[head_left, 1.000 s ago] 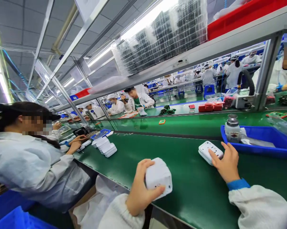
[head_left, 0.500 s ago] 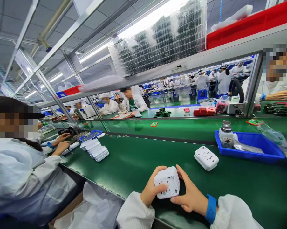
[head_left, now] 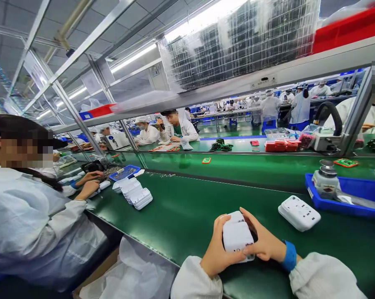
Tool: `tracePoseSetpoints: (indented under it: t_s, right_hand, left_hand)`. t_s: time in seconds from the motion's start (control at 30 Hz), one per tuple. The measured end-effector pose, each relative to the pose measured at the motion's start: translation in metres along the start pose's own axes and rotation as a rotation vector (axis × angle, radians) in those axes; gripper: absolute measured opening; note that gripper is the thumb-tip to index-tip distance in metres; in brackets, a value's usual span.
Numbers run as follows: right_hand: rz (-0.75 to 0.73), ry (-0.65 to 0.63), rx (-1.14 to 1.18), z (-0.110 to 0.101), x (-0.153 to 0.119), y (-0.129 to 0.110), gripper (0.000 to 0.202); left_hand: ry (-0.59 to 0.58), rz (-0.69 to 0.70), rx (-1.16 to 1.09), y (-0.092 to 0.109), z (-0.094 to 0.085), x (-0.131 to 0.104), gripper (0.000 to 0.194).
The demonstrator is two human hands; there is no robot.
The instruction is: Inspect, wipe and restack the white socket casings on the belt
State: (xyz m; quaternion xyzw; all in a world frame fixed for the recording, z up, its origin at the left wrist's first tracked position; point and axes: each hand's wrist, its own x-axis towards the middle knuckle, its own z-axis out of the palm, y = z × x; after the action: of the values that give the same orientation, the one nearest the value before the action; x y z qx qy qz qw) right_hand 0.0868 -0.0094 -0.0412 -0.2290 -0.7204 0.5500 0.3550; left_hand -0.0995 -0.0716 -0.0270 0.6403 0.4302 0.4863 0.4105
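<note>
Between my hands, above the front of the green work surface point(head_left: 187, 216), is a white plastic housing point(head_left: 237, 236), perhaps several stacked shells; the overlap of the fingers hides how many. My left hand point(head_left: 216, 251) grips its left side, thumb along the lower edge. From the right, my right hand point(head_left: 266, 241) closes on it too, thumb across the lower right corner and fingers behind. A blue band point(head_left: 289, 255) circles my right wrist. Further right lies another white slotted housing point(head_left: 299, 212), apparently stacked, not touched by either hand.
White shells point(head_left: 133, 192) stand in rows at left, near a co-worker's hands point(head_left: 89, 185) and a blue tray of small parts point(head_left: 125, 172). At right, a blue bin point(head_left: 361, 209) holds a metal-topped bottle point(head_left: 326, 178). A circuit board point(head_left: 206, 160) lies on the far green strip.
The white housing has been tipped so its slotted face no longer points up at me. My right hand has closed on it from a looser pose. The view has swung left.
</note>
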Motion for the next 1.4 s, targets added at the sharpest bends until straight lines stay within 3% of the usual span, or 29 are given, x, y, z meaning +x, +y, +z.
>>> tracePoseSetpoints:
  t_s: [0.17, 0.4, 0.6, 0.8, 1.0, 1.4]
  right_hand:
    - [0.018, 0.093, -0.082, -0.008, 0.0, 0.005, 0.123]
    - [0.064, 0.256, -0.23, -0.022, -0.002, 0.005, 0.109]
    - [0.189, 0.294, -0.254, -0.028, -0.011, 0.011, 0.112]
    - [0.227, 0.317, -0.321, -0.034, -0.023, 0.023, 0.111]
    - [0.176, 0.272, -0.466, -0.038, -0.02, 0.008, 0.102]
    - [0.114, 0.251, -0.336, -0.034, -0.017, -0.009, 0.104]
  left_hand:
    - [-0.127, -0.016, 0.137, 0.002, -0.007, 0.022, 0.098]
    - [-0.331, -0.161, 0.208, -0.001, -0.013, 0.07, 0.137]
    - [-0.387, -0.222, 0.23, 0.002, -0.009, 0.08, 0.145]
    - [-0.376, -0.209, 0.206, 0.0, -0.005, 0.07, 0.144]
    - [-0.315, -0.174, 0.205, -0.001, -0.002, 0.062, 0.142]
    - [-0.141, -0.172, 0.251, 0.012, 0.012, 0.042, 0.134]
